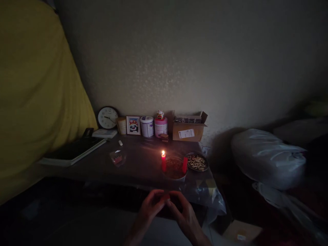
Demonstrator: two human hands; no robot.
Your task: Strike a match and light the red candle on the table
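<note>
Both hands are in front of the table's near edge, with their fingertips together. My left hand [151,204] and my right hand [180,206] are closed on a small red box [166,197], mostly covered by the fingers. Beyond them, a lit red candle [163,162] stands upright at the left side of a round dish [175,177] with a reddish-brown filling. An unlit red candle [185,165] is at its right side, leaning slightly. A dark round tray [207,165] to the right holds many loose matchsticks [196,162].
A clear plastic bag [118,158] lies on the covered table [143,157]. Along the wall are a clock [108,117], a panda picture [133,125], two tubs and an open cardboard box [188,132]. White bags [269,159] are at right, a yellow curtain [38,85] at left. The room is dim.
</note>
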